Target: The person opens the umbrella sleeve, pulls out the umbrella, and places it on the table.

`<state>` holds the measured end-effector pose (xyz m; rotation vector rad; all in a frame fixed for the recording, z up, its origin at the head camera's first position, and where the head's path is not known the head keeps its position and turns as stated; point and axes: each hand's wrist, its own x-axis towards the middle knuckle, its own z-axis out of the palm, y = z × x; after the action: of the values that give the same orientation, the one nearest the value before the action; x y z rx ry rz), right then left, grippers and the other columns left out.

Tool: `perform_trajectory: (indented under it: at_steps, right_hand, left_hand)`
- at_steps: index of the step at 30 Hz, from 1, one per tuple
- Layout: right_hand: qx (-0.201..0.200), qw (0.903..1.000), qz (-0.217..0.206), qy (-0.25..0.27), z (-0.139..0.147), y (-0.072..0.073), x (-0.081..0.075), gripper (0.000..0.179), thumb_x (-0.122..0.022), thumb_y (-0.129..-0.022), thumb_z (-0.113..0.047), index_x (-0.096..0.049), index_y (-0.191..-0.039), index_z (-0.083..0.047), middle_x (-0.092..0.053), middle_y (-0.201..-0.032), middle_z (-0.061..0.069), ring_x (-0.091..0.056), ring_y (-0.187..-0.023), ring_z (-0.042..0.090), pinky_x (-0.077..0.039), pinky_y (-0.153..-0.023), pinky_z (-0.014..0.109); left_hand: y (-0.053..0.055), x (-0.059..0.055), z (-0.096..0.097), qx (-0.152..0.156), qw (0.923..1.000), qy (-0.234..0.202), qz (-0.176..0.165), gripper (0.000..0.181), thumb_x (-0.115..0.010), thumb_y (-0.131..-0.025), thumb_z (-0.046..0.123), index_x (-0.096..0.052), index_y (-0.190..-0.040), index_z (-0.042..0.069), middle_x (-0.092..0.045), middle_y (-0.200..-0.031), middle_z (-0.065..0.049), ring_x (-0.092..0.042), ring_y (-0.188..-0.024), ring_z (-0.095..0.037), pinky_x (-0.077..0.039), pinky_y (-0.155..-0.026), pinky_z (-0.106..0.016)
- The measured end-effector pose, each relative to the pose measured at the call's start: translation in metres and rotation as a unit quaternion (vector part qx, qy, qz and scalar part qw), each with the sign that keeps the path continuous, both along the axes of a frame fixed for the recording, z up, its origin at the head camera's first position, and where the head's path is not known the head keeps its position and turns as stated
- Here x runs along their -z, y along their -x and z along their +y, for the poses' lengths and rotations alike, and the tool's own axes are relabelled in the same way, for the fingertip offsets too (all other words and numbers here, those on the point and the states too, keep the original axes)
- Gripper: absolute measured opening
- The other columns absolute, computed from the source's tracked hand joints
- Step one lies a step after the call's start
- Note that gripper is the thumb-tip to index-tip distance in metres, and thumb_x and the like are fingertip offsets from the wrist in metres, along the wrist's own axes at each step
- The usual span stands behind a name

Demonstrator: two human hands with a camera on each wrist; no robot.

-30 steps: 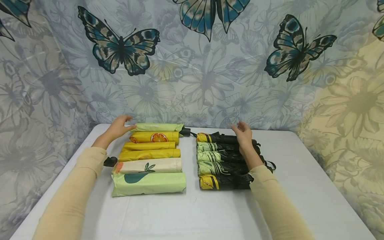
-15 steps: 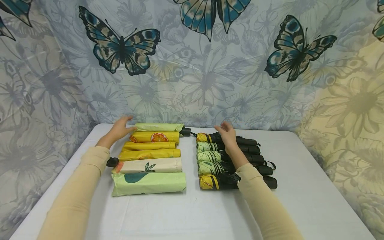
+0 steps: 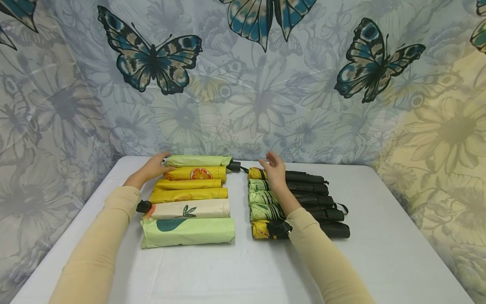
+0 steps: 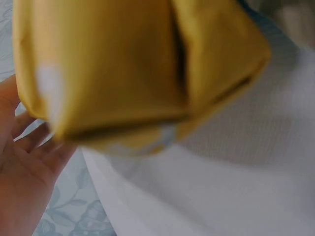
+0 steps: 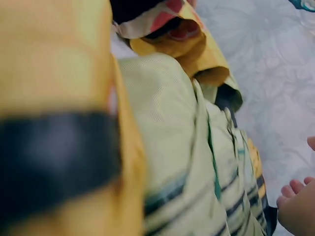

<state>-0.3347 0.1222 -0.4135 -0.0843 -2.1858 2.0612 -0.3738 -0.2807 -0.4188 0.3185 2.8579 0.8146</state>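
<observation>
Folded umbrellas lie in two rows. The left row has a light green cover [image 3: 197,161] with a black handle [image 3: 233,166] at the back, then an orange-slice print cover [image 3: 209,173], several yellow and cream ones, and a green cover [image 3: 205,232] in front. My left hand [image 3: 152,166] is at the left end of the back two, fingers relaxed; contact is unclear. A yellow cover [image 4: 123,73] fills much of the left wrist view beside that hand [image 4: 24,172]. My right hand [image 3: 276,171] hovers loosely by the left end of the rearmost black-and-yellow umbrella [image 3: 256,173].
Below it in the right row lie several black umbrellas with light green ends [image 3: 260,196] and a yellow-ended one [image 3: 260,230] in front. A white tabletop [image 3: 243,274] carries both rows. A butterfly-print cloth [image 3: 243,114] hangs behind the table.
My right hand has moved left along the right row, from its middle to its left end. The left hand has shifted slightly right and lower, nearer the back two covers. The umbrellas stay put.
</observation>
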Motion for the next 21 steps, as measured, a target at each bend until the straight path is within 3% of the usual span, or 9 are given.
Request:
perform_trajectory:
  at_steps: [9,16,21]
  right_hand:
    - [-0.044,0.9985,-0.015,0.028,-0.027,0.001,0.003,0.061,-0.06,-0.098,-0.018,-0.033,-0.151,-0.004,-0.039,-0.154,0.013,-0.037,-0.144,0.026,-0.036,-0.119,0.041]
    - [-0.067,0.9975,-0.02,0.008,-0.05,-0.001,0.004,0.061,-0.06,-0.097,-0.015,-0.034,-0.151,-0.005,-0.037,-0.156,0.013,-0.033,-0.147,0.027,-0.034,-0.12,0.041]
    - [-0.097,0.9931,-0.066,0.007,-0.065,-0.003,0.005,0.063,-0.06,-0.098,-0.02,-0.03,-0.153,-0.007,-0.03,-0.16,0.011,-0.025,-0.15,0.026,-0.028,-0.123,0.042]
  left_hand:
    - [0.001,0.002,0.002,-0.004,0.9998,-0.017,-0.01,0.076,-0.059,-0.098,0.022,-0.015,-0.154,-0.004,-0.026,-0.152,-0.035,-0.035,-0.134,-0.054,-0.038,-0.108,-0.065]
    - [0.003,0.004,0.003,-0.001,0.9996,-0.018,-0.02,0.074,-0.06,-0.098,0.021,-0.018,-0.154,-0.001,-0.025,-0.153,-0.035,-0.037,-0.133,-0.054,-0.041,-0.105,-0.064]
    - [0.005,0.005,0.002,-0.003,0.9993,-0.025,-0.026,0.074,-0.059,-0.098,0.023,-0.017,-0.154,-0.001,-0.025,-0.152,-0.036,-0.036,-0.133,-0.054,-0.042,-0.105,-0.064]
